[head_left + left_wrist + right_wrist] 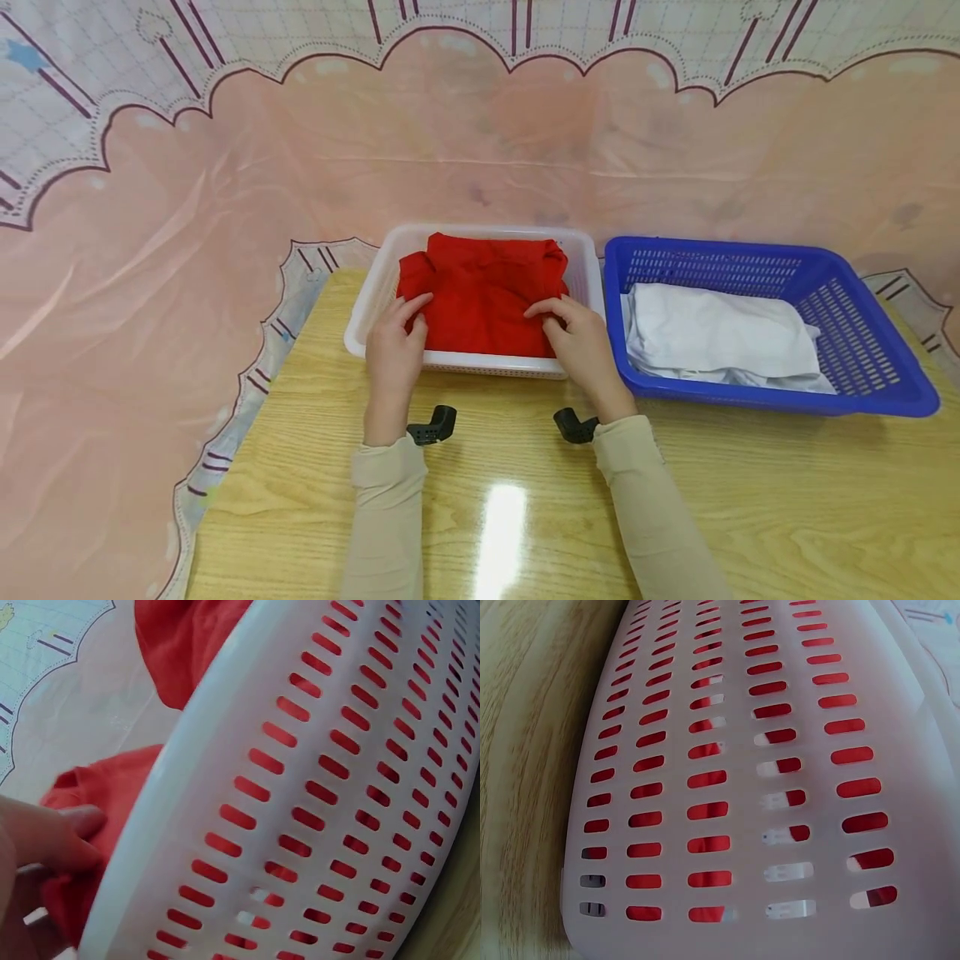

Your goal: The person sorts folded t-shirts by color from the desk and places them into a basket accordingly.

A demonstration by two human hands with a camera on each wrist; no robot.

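Folded red cloth [480,292] lies in a white perforated plastic basket [480,361] in the head view. At the basket's left side, my left hand [395,346] reaches over the rim. In the left wrist view its thumb and fingers pinch a fold of the red cloth [120,787]. Over the right front corner, my right hand [581,342] rests its extended fingers on the cloth. The right wrist view shows only the basket's slotted wall [675,787], with red and some white behind the holes; the right hand is hidden there.
A blue plastic basket [892,367] stands right beside the white one, with folded white cloth [720,333] in it. Both are on a wooden table [315,500]. A patterned pink curtain [480,150] hangs behind. Black wrist devices [435,425] sit on both wrists.
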